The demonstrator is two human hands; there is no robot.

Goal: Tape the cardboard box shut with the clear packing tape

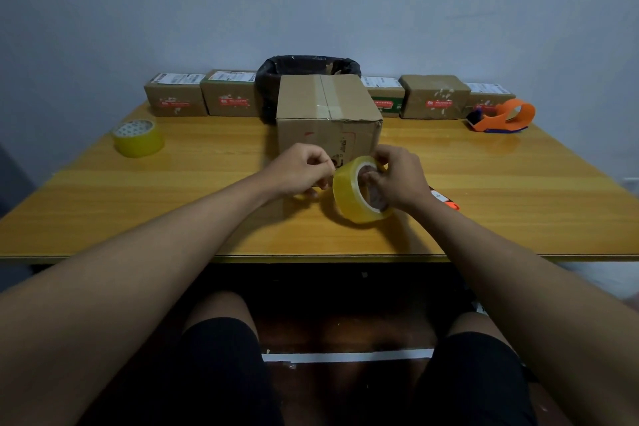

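Right hand [397,180] holds tape roll [359,192] through core, at box's [325,114] six o'clock; left hand [301,171] pinches loose end. Peel slowly, keep strip straight, unwrinkled.

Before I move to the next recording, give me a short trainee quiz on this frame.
1. True or false: the right hand holds the tape roll through its core.
2. Where is the orange dispenser? A) far right of the table B) on top of the cardboard box C) in the left hand
3. Fill in: a second tape roll lies at the table's far ____.

Key: 1 true; 2 A; 3 left.
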